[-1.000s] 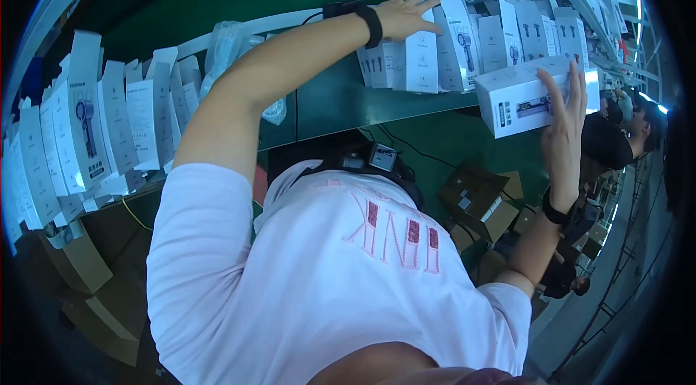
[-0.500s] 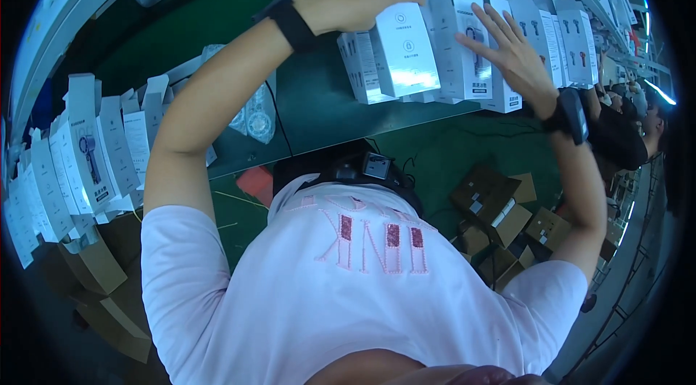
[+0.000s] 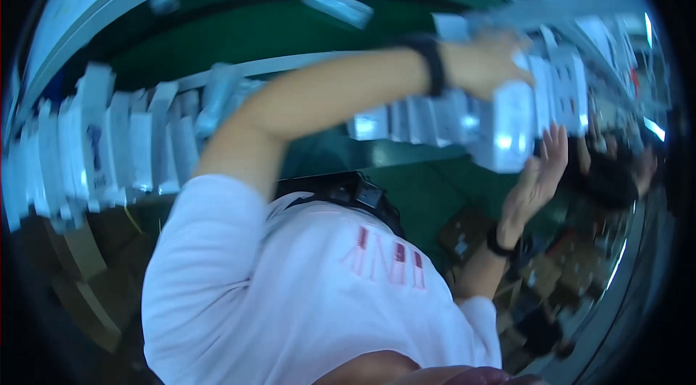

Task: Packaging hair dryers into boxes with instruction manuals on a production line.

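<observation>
My left arm reaches across to the right, and my left hand (image 3: 487, 64), smeared by motion, is at the top of a white carton (image 3: 507, 127). That carton juts toward me out of a row of similar white printed cartons (image 3: 428, 118) on the green bench. Whether my left fingers grip it is too blurred to tell. My right hand (image 3: 535, 185) is raised just right of the carton's near lower end, fingers stretched up and palm turned toward the carton. Nothing shows in it, and it appears slightly apart from the carton.
Another row of white cartons (image 3: 94, 142), some with raised flaps, stands at the left. Clear plastic-wrapped pieces (image 3: 337, 2) lie at the back, with more wrapped items (image 3: 217, 98) beside the left row. Brown cardboard boxes (image 3: 554, 272) sit below at the right. A person (image 3: 616, 175) is farther right.
My left hand has swept right along the row to a carton farther right. My right hand has dropped toward me and turned, fingers up. The view has shifted and blurred.
</observation>
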Demonstrator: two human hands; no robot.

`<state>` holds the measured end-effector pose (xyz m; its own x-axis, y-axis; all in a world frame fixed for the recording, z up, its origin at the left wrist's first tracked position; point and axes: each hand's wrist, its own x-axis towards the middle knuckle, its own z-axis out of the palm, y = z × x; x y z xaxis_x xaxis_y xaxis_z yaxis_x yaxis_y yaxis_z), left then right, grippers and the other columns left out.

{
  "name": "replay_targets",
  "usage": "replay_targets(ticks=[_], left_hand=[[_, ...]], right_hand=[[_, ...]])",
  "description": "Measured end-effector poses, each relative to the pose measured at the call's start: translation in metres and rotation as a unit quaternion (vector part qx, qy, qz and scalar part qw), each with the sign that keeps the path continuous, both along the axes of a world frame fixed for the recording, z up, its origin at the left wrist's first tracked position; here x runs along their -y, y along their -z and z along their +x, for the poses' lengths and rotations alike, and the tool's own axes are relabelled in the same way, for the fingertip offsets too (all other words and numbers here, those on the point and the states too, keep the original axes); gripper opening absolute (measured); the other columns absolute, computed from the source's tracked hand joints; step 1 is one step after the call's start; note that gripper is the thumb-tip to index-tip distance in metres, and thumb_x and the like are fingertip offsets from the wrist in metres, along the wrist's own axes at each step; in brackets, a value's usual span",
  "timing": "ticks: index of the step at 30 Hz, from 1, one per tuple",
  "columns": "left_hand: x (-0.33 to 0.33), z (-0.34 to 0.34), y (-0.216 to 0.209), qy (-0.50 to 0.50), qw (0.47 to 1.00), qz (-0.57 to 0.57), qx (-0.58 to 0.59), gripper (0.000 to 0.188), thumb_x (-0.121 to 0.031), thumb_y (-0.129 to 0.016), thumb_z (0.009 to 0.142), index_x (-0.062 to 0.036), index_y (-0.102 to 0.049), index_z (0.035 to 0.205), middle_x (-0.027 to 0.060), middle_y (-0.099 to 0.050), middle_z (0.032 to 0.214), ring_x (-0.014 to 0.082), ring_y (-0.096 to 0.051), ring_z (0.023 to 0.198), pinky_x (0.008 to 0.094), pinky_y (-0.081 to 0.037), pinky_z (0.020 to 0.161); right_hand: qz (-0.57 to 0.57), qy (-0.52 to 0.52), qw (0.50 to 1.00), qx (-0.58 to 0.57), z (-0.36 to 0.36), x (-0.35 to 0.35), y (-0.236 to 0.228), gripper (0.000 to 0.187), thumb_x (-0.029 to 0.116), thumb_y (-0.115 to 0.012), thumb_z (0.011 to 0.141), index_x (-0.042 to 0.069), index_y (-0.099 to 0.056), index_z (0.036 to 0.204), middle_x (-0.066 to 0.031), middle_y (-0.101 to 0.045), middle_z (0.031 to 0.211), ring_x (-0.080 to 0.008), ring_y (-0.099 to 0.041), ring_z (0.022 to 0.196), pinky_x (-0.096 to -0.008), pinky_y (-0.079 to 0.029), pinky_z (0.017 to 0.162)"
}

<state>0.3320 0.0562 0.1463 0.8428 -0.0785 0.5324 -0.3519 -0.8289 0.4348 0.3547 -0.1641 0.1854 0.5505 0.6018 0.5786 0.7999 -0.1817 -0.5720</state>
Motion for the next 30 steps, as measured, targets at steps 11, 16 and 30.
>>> replay_targets(ticks=[11,16,30], left_hand=[[-0.14,-0.056,0.164,-0.381,0.862,-0.004,-0.335,0.078,-0.026,-0.075,0.07,-0.012,-0.04,0.138,0.0192,-0.038,0.141,0.0413,-0.03,0.133,0.0645,-0.021,0.106],[-0.233,-0.05,0.298,-0.353,0.846,0.242,-0.317,0.051,-0.02,-0.053,0.089,-0.0147,-0.04,0.138,0.0201,-0.042,0.139,0.0414,-0.034,0.132,0.0657,-0.017,0.108],[-0.13,-0.173,0.135,-0.245,0.892,-0.378,0.046,0.061,-0.022,-0.081,0.066,-0.0099,-0.06,0.121,0.0124,-0.057,0.111,0.0249,-0.056,0.106,0.0341,-0.046,0.089]], right_hand=[[-0.276,0.133,0.908,0.285,0.048,-0.019,0.043,0.049,0.014,-0.066,0.084,0.01,-0.053,0.131,-0.0226,-0.05,0.131,-0.0378,-0.046,0.122,-0.0459,-0.036,0.099],[-0.136,0.05,0.978,0.152,-0.022,-0.048,0.012,0.045,0.003,-0.065,0.083,-0.001,-0.054,0.126,-0.0189,-0.055,0.128,-0.031,-0.051,0.119,-0.0407,-0.039,0.1],[-0.013,-0.129,0.983,-0.126,-0.066,-0.158,0.05,0.049,0.002,-0.07,0.079,-0.002,-0.054,0.125,-0.0181,-0.06,0.119,-0.0277,-0.063,0.098,-0.0344,-0.05,0.086]])
